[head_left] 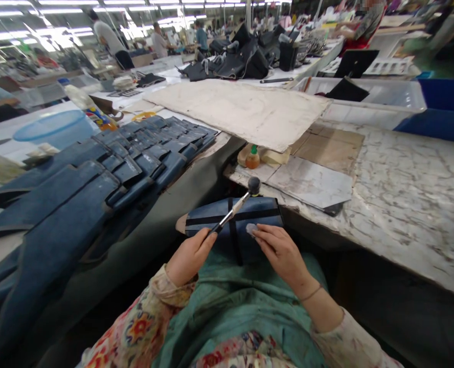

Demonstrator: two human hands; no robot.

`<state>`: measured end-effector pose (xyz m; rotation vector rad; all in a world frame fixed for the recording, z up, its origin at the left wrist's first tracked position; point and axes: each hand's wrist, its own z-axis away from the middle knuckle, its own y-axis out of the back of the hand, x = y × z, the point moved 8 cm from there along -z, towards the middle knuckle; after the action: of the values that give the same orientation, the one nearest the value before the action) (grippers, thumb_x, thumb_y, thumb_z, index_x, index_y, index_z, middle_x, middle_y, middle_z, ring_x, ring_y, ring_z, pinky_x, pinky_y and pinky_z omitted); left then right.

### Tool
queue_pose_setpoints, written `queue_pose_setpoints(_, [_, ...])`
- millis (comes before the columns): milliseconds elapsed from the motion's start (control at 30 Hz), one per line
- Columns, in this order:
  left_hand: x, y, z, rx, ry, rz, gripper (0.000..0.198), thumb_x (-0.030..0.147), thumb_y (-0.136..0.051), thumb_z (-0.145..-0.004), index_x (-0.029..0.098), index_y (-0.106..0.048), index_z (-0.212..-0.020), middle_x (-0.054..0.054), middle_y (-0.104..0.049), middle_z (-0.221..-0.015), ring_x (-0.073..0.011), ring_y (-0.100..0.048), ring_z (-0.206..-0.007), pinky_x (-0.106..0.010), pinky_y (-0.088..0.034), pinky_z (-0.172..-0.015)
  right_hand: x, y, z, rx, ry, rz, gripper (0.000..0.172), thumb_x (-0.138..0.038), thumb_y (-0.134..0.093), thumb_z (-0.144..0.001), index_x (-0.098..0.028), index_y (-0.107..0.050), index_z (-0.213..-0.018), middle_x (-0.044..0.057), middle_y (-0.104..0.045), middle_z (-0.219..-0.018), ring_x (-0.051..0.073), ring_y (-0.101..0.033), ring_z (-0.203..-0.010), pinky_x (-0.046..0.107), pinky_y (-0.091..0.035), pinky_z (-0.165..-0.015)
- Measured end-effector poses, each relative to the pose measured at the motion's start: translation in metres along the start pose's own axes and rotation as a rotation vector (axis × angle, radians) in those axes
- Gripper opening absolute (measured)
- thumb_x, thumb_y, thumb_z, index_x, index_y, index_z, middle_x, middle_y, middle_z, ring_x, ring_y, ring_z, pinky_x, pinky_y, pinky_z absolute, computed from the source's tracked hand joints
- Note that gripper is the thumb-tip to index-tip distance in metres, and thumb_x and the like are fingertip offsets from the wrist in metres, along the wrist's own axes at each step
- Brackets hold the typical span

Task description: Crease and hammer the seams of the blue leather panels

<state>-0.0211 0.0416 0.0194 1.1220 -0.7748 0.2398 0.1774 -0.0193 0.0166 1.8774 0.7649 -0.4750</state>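
Note:
My left hand [191, 255] is closed around the dark handle of a hammer [235, 207], which has a shiny shaft and a round dark head pointing away from me. Beneath it, a blue leather-like panel [211, 209] with crossing black strips rests on my lap, over a green apron [227, 301]. Between the fingertips of my right hand [282, 253] is a small whitish, translucent piece [251, 229], held just over the panel's right part; its kind is unclear. The panel's near edge blends into shadow, and its left end shows a beige tip.
Many overlapping blue panels [135, 158] cover the left table. A light board [238, 110] bridges toward the marbled right table [411, 204]. A small orange bottle [252, 158] stands near that table's edge. Beyond are a blue basin [54, 125], a white bin [380, 97], black bags [242, 56] and several people.

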Motion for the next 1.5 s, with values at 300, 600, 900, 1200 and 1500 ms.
queue_pose_setpoints(300, [-0.04,-0.029,0.018,0.057,0.12,0.082,0.033,0.047,-0.028,-0.09,0.021,-0.049,-0.087,0.001,-0.053,-0.069,-0.0152,-0.054,-0.066,-0.026,-0.041,-0.066,0.008,0.001,-0.006,0.043,-0.086,-0.104,0.014,-0.025,-0.049,-0.087,-0.021,-0.062,-0.09,0.006,-0.065,-0.094,0.019,-0.058,-0.091,0.036,-0.048,-0.083])
queue_pose_setpoints(600, [-0.037,-0.031,0.018,0.037,0.118,0.099,0.034,0.045,-0.028,-0.09,0.02,-0.05,-0.094,-0.003,-0.06,-0.079,-0.0177,-0.059,-0.075,-0.028,-0.043,-0.073,0.027,-0.003,-0.002,0.076,-0.359,-0.425,0.02,-0.038,-0.056,-0.082,-0.019,-0.057,-0.087,0.004,-0.062,-0.084,0.016,-0.058,-0.075,0.027,-0.049,-0.065])
queue_pose_setpoints(900, [-0.039,-0.035,0.02,0.078,0.103,0.063,0.032,0.045,-0.029,-0.09,0.021,-0.051,-0.09,0.0,-0.055,-0.071,-0.0164,-0.056,-0.069,-0.026,-0.041,-0.068,0.029,0.007,0.002,0.194,-0.46,-0.457,0.026,-0.041,-0.062,-0.076,-0.019,-0.046,-0.075,-0.001,-0.048,-0.075,0.011,-0.051,-0.065,0.024,-0.044,-0.056])
queue_pose_setpoints(1200, [-0.042,-0.039,0.019,0.083,0.1,0.084,0.033,0.048,-0.029,-0.088,0.021,-0.048,-0.089,-0.001,-0.057,-0.073,-0.0172,-0.057,-0.069,-0.027,-0.042,-0.07,0.029,0.011,0.003,0.274,-0.487,-0.715,0.03,-0.038,-0.065,-0.074,-0.02,-0.041,-0.072,-0.004,-0.045,-0.073,0.008,-0.048,-0.063,0.021,-0.043,-0.056])
queue_pose_setpoints(1500, [-0.043,-0.04,0.018,0.092,0.094,0.122,0.035,0.05,-0.03,-0.087,0.021,-0.049,-0.09,0.0,-0.054,-0.073,-0.0169,-0.055,-0.07,-0.028,-0.042,-0.07,0.037,0.025,0.006,0.402,-0.483,-0.758,0.032,-0.038,-0.066,-0.074,-0.02,-0.039,-0.071,-0.005,-0.046,-0.072,0.004,-0.04,-0.05,0.017,-0.031,-0.042])
